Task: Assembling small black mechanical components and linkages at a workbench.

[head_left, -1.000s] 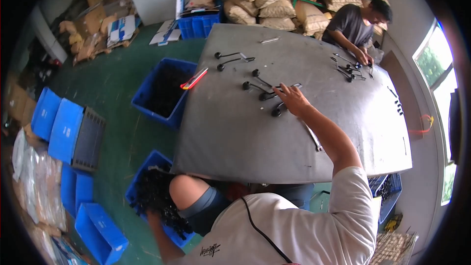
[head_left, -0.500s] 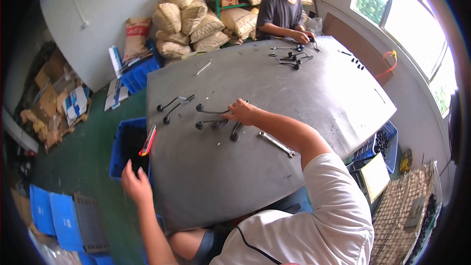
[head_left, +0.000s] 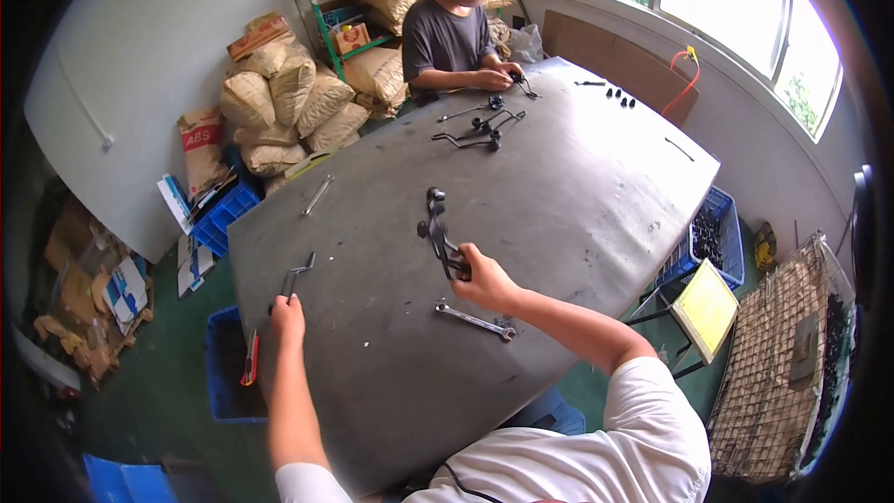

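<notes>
My right hand (head_left: 484,281) is closed around a bunch of bent black rods with round knobs (head_left: 436,225), held above the middle of the grey table. Toward the table's left edge, my left hand (head_left: 288,319) grips a bent dark rod (head_left: 299,269); its lower end is partly hidden by the fingers. A silver wrench (head_left: 477,321) lies just below my right hand. Beside my left forearm, a red utility knife (head_left: 250,360) rests at the table's edge. Farther up the table lies a slim silver tool (head_left: 318,196), too small to name surely.
Across the grey table (head_left: 372,391), a person (head_left: 453,37) handles a similar rod, with more bent rods (head_left: 480,130) nearby. Small black parts (head_left: 622,98) lie at the far right. A blue bin (head_left: 223,410) stands below the left edge, and a yellow-topped stool (head_left: 705,310) at right.
My right hand has gathered the rods from the table and drawn them nearer. My left hand has moved from beside the table onto a bent rod. The whole view has shifted.
</notes>
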Motion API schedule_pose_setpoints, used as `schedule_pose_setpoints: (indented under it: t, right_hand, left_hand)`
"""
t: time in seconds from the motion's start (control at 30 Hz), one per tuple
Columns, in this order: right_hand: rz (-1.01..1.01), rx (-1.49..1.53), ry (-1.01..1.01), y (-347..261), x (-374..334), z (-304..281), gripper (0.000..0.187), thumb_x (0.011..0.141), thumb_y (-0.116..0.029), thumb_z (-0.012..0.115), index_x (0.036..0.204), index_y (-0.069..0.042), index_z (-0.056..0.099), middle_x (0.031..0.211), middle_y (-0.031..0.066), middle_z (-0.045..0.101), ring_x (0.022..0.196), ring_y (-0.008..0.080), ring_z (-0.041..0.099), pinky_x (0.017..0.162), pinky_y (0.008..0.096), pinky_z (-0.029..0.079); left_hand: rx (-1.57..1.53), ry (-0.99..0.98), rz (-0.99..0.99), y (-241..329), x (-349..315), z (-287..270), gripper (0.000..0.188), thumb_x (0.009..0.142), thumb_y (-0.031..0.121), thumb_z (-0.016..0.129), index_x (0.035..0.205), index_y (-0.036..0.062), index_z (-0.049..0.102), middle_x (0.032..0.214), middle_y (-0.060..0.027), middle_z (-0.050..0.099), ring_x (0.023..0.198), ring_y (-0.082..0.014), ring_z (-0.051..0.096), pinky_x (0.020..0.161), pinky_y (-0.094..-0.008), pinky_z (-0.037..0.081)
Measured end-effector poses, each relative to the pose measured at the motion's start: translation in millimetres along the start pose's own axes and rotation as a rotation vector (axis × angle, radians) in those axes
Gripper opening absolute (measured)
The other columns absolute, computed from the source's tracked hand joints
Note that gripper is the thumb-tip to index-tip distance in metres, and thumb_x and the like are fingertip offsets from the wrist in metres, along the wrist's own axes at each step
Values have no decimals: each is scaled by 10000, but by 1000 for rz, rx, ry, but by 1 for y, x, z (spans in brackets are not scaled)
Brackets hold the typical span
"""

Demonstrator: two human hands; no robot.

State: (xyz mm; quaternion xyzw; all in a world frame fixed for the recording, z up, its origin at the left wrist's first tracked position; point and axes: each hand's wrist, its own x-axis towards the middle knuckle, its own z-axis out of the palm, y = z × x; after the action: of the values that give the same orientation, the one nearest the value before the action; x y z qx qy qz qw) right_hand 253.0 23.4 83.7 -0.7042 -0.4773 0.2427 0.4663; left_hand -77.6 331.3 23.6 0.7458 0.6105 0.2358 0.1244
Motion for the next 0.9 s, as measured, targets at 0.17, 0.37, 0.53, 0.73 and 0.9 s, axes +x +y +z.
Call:
schedule_pose_setpoints:
  t: [0.17, 0.37, 0.53, 0.73, 0.9]
  right_hand:
    - [243, 839, 42, 33, 36, 30, 470, 866, -230, 665, 1195, 21, 444, 931, 117, 608, 684, 126, 570, 654, 294, 487]
    - [237, 1223, -27, 10, 0, 23, 434, 923, -245, 701, 1214, -28, 462, 967, 51, 570, 869, 133, 594, 766, 290, 507]
    - [211, 1196, 214, 7, -58, -36, 495, 887, -89, 699, 1302, -43, 432, 1014, 84, 599, 922, 180, 616, 801, 335, 529]
    - [225, 1142, 542, 57, -214, -157, 538, 930, -175, 661, 1371, -30, 389, 1041, 143, 620, 920, 258, 682, 838, 370, 546]
    - [234, 1105, 965, 75, -330, -224, 352, 914, -171, 672, 1160, 16, 503, 940, 139, 641, 839, 234, 693, 801, 373, 555]
  left_hand:
    - [-619, -178, -3, 128, -95, 45, 392, 989, 391, 544, 1009, 2, 590, 921, -158, 647, 858, -264, 621, 796, -414, 488]
    - [-497, 52, 579, 261, -208, 41, 310, 1017, 337, 511, 1026, 32, 570, 885, -180, 611, 831, -370, 602, 715, -468, 473]
    - [-494, -63, 862, 288, -260, 27, 382, 980, 344, 576, 1180, 18, 575, 1070, -179, 585, 949, -369, 602, 802, -461, 493]
    - [-455, -193, 1310, 340, -320, 12, 436, 947, 366, 598, 1258, 62, 574, 1259, -141, 562, 1203, -312, 530, 980, -443, 406]
    - [-543, -252, 1000, 306, -252, 75, 389, 976, 210, 592, 1301, 5, 531, 1353, -195, 491, 1225, -369, 518, 1021, -467, 440]
